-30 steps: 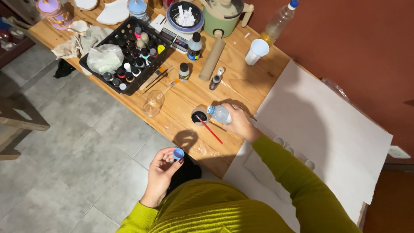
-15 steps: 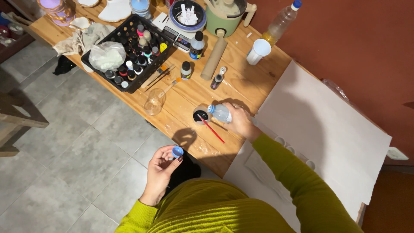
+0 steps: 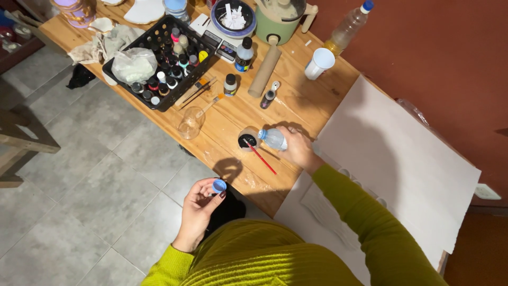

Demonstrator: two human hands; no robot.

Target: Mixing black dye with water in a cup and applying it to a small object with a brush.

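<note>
Two bare hands work at the near edge of a wooden table (image 3: 296, 106). Right hand (image 3: 299, 149), in a yellow-green sleeve, is closed around a small clear plastic bottle (image 3: 274, 139) tipped on its side, its blue neck pointing left and lying just over a small cup of dark paint (image 3: 246, 141). A red-handled brush (image 3: 262, 158) rests with its tip at the cup and its handle running toward the near right, just beside the bottle. Left hand (image 3: 198, 209) is held off the table, over the grey tiled floor (image 3: 79, 201); its fingertips are pinched on a small blue bottle cap (image 3: 219, 186).

Left of the cup stands an empty clear glass (image 3: 190, 123). Farther left, a black crate (image 3: 159, 63) holds many small paint bottles and a crumpled clear bag. Between crate and cup lie two brushes and a small dark bottle with a white cap (image 3: 230, 85). A cardboard tube (image 3: 265, 71) lies pointing toward the far side, near a green lidded pot (image 3: 280, 18). A white paper cup (image 3: 319, 63) stands to the right of the tube, and a clear bottle of yellowish liquid (image 3: 349, 26) beyond it. Large sheets of white paper (image 3: 397, 159) cover the right part of the table, just beside the right hand.
</note>
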